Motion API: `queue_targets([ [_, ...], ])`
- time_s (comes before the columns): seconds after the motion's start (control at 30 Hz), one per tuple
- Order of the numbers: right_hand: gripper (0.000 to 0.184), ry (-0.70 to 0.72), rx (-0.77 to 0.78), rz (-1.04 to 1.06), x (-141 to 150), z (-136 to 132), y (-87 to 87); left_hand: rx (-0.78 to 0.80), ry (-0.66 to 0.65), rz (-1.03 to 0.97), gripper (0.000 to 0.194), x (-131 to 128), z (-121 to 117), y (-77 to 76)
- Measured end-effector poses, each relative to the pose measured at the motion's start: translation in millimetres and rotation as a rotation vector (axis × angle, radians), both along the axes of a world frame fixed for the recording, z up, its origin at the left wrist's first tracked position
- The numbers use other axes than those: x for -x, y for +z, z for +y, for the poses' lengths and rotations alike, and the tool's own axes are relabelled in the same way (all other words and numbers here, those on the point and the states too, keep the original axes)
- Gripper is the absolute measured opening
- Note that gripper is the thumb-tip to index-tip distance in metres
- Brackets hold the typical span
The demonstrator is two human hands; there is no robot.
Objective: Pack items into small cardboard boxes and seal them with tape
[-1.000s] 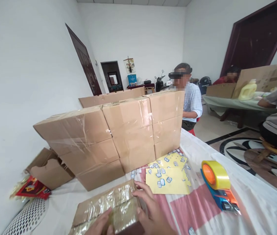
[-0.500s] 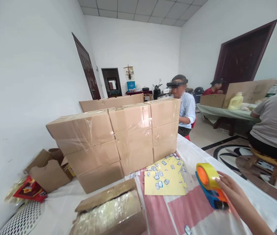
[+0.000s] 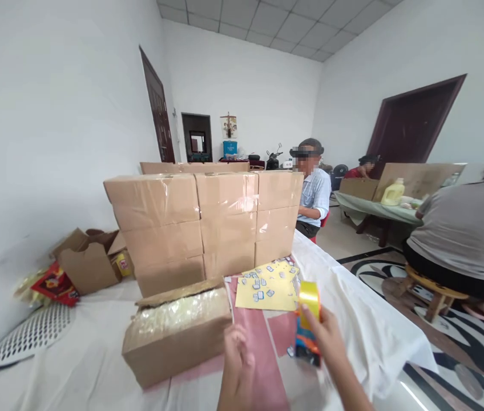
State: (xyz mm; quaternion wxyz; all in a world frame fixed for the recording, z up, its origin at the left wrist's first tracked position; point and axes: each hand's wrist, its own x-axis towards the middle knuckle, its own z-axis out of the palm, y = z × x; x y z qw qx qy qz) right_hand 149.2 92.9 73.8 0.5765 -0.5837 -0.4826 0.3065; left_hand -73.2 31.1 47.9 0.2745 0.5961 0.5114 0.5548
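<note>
My right hand [image 3: 325, 334] grips a tape dispenser [image 3: 306, 337] with a blue and orange body and a roll of yellowish packing tape [image 3: 309, 293] at its top. It is held above the table, right of the long cardboard box. My left hand [image 3: 238, 345], slightly blurred, is just off the right end of that box. Its fingers are curled in, and nothing shows in them. The long cardboard box [image 3: 173, 348] has its top flap up, and clear-wrapped contents [image 3: 182, 314] show inside. Behind the dispenser lies a yellow sheet [image 3: 248, 298] with several small labels on it.
Stacked cardboard boxes [image 3: 229, 228] stand behind the long box. On the left are an open carton [image 3: 90, 265], a red packet [image 3: 56, 285] and a perforated panel [image 3: 32, 337]. Across the table sits a person [image 3: 317, 191]; another person [image 3: 464, 240] sits on a stool at the right.
My left hand has come into view beside the long box. My right hand has carried the tape dispenser leftward, nearer to that box. The view has shifted, showing more of the table.
</note>
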Motion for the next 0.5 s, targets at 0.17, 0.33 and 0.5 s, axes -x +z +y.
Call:
queue_targets([
  [0.17, 0.040, 0.215, -0.078, 0.106, 85, -38, -15.2, 0.174, -0.170, -0.134, 0.041, -22, -2, -19.2],
  [0.33, 0.040, 0.261, -0.041, 0.279, 120, -35, -37.4, 0.198, -0.105, -0.188, 0.035, -10, -10, -37.5],
  [0.5, 0.051, 0.059, -0.004, 0.397, 103, -33, -52.1, 0.194, -0.146, -0.119, 0.049, -15, -5, -33.0],
])
